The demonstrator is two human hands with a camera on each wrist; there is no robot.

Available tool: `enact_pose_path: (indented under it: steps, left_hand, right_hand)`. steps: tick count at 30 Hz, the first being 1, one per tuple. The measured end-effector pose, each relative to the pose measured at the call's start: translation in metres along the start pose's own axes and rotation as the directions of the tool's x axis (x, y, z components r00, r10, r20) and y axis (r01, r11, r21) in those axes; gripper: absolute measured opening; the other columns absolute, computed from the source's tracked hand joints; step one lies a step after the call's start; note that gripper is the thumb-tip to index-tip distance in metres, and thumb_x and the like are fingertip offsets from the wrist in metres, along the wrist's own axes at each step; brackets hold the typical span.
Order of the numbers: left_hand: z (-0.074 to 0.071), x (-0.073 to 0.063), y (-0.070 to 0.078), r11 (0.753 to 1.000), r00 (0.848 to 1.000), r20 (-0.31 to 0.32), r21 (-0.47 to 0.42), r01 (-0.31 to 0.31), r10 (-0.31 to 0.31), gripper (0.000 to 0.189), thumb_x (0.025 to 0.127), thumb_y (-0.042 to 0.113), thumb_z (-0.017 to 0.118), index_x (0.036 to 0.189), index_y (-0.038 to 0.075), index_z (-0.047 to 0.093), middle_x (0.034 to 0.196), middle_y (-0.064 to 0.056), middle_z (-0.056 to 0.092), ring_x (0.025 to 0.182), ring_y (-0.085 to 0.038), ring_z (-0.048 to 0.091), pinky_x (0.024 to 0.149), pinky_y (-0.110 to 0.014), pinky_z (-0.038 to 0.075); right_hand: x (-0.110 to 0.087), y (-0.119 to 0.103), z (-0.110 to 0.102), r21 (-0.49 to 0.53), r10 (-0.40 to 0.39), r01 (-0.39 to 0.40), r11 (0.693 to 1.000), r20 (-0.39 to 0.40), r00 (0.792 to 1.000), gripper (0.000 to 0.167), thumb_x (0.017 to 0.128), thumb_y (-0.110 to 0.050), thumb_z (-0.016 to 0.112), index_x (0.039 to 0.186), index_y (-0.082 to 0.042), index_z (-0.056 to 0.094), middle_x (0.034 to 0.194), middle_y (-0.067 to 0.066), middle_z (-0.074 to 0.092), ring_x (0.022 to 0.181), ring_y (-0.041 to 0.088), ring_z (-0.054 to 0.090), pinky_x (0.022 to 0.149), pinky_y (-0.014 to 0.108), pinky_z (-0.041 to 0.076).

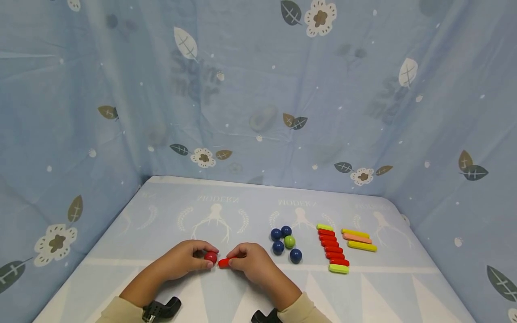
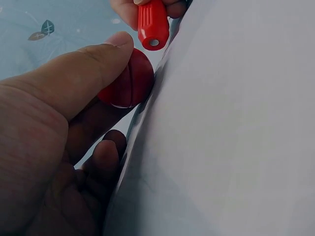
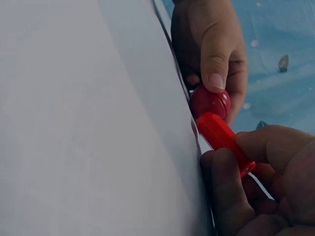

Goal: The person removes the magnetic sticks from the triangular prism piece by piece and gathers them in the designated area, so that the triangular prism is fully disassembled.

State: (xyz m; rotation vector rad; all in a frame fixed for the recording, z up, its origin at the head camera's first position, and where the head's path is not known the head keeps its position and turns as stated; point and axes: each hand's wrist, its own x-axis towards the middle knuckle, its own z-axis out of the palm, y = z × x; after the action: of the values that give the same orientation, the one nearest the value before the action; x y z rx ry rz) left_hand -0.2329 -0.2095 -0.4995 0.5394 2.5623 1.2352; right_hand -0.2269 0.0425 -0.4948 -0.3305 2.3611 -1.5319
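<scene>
Between thumb and fingers, my left hand (image 1: 183, 260) pinches a red ball (image 1: 211, 257) low over the table. A seam line runs around the ball (image 2: 132, 81) in the left wrist view. My right hand (image 1: 253, 264) pinches a short red magnetic rod (image 1: 224, 263), one end pointing at the ball. Fine ridges line the rod (image 2: 153, 22), and a small silver dot sits in its end. From the head there is a narrow gap between rod and ball; in the right wrist view the rod's tip (image 3: 209, 120) overlaps the ball's lower edge.
Right of the hands lie several dark blue balls (image 1: 295, 255) around one green ball (image 1: 289, 242). Farther right is a column of red rods (image 1: 333, 250) with a lime rod (image 1: 338, 268) at each end. Beside it are two yellow rods (image 1: 362, 246) and an orange rod (image 1: 357, 238).
</scene>
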Motion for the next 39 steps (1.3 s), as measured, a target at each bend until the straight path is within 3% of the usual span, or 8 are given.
enact_pose_path:
  steps: [17, 28, 39]
  left_hand:
    - [0.001, -0.002, -0.001, 1.0, 1.0, -0.006, 0.021, 0.01, -0.01, 0.032, 0.088, 0.036, 0.085, 0.117, 0.027, 0.077, 0.111, 0.008, 0.071, 0.099, -0.015, 0.06, 0.085, -0.03, 0.049]
    - [0.003, 0.001, 0.002, 0.998, 0.999, -0.008, 0.04, 0.042, -0.042, 0.033, 0.087, 0.038, 0.086, 0.117, 0.028, 0.077, 0.107, 0.008, 0.07, 0.097, -0.016, 0.059, 0.083, -0.032, 0.049]
    - [0.001, 0.0, 0.0, 0.999, 1.0, -0.007, 0.044, 0.029, -0.029, 0.032, 0.087, 0.037, 0.086, 0.116, 0.029, 0.077, 0.105, 0.007, 0.069, 0.095, -0.016, 0.059, 0.081, -0.03, 0.049]
  right_hand:
    - [-0.006, 0.012, -0.014, 0.074, 0.021, -0.026, 0.997, 0.063, 0.998, 0.011, 0.089, -0.012, 0.079, 0.099, -0.017, 0.079, 0.091, 0.0, 0.071, 0.081, 0.016, 0.063, 0.069, 0.029, 0.051]
    - [-0.031, 0.006, -0.048, 0.016, 0.071, -0.072, 0.997, 0.038, 0.997, 0.012, 0.089, -0.02, 0.081, 0.1, -0.024, 0.079, 0.096, 0.0, 0.073, 0.086, 0.022, 0.063, 0.072, 0.034, 0.051]
    - [-0.052, 0.01, -0.08, 0.106, 0.077, -0.08, 0.991, 0.027, 0.997, 0.015, 0.093, -0.015, 0.078, 0.108, -0.016, 0.076, 0.099, 0.004, 0.077, 0.091, 0.021, 0.07, 0.082, 0.034, 0.058]
